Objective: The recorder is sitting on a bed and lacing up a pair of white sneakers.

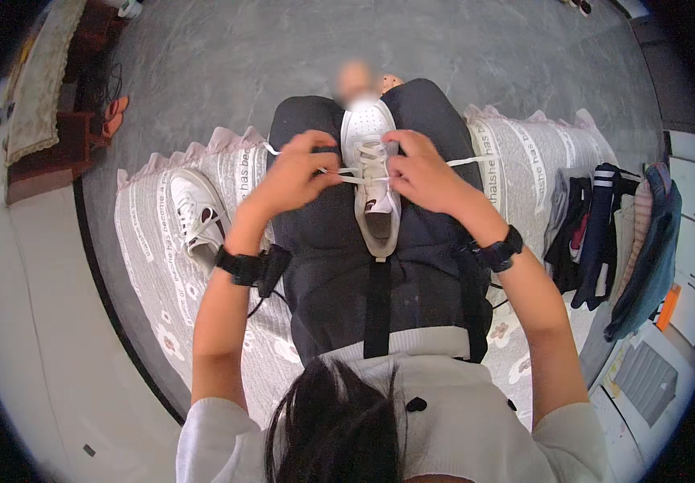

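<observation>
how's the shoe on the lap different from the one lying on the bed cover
The shoe on the lap lies between both thighs, toe pointing away, while the shoe on the bed cover lies apart at the person's left, angled. The lap shoe's laces are drawn out sideways by the left hand and right hand; no hand touches the other shoe or its laces. Both are white low sneakers with white laces.
</observation>
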{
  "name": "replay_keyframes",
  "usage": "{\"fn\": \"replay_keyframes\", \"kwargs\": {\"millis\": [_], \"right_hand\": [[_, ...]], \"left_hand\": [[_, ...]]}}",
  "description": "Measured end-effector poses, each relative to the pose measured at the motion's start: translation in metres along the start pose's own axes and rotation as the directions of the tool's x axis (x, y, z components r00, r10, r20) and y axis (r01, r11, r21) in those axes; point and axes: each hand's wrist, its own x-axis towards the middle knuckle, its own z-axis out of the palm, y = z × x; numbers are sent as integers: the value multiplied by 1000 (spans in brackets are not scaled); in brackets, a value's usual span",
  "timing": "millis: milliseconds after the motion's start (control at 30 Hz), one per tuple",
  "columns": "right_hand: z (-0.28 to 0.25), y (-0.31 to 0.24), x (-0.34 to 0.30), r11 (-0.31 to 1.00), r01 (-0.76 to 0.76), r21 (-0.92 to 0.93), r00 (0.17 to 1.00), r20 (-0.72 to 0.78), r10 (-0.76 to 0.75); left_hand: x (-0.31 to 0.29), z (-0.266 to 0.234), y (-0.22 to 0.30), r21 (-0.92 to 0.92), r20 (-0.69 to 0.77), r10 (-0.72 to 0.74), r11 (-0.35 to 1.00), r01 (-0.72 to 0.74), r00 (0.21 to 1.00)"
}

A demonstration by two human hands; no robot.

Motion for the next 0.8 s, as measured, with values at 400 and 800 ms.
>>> {"fn": "replay_keyframes", "kwargs": {"millis": [400, 800], "right_hand": [[-28, 3, -21, 962, -273, -28, 955, -129, 268], [-10, 2, -18, 987, -108, -123, 994, -6, 108]], "left_hand": [[15, 4, 12, 89, 18, -97, 991, 95, 995], [-5, -20, -3, 353, -133, 7, 935, 41, 991]]}}
